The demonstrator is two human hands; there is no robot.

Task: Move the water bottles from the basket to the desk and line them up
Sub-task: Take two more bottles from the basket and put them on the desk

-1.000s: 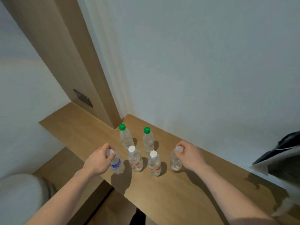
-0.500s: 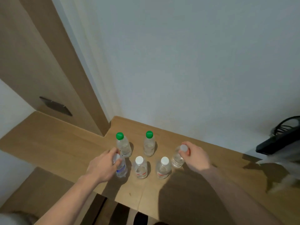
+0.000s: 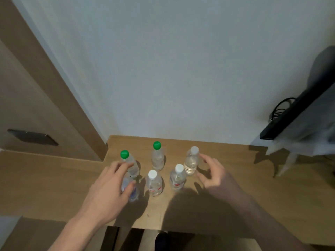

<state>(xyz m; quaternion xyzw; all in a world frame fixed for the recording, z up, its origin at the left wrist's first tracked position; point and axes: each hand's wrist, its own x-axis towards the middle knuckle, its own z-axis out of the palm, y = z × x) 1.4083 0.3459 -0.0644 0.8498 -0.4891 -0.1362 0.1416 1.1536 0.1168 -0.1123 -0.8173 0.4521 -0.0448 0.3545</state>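
Oddly, no label reads: left hand fingers hold blue-labelled bottle; right hand fingers wide

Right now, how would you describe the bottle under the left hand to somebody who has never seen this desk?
Find the wooden desk against the pale wall, where six bottles stand in a cluster. The bottle is the nearest one on the left, just in front of a green-capped bottle. It alone has a blue label, and the left hand grips its top, hiding the cap.
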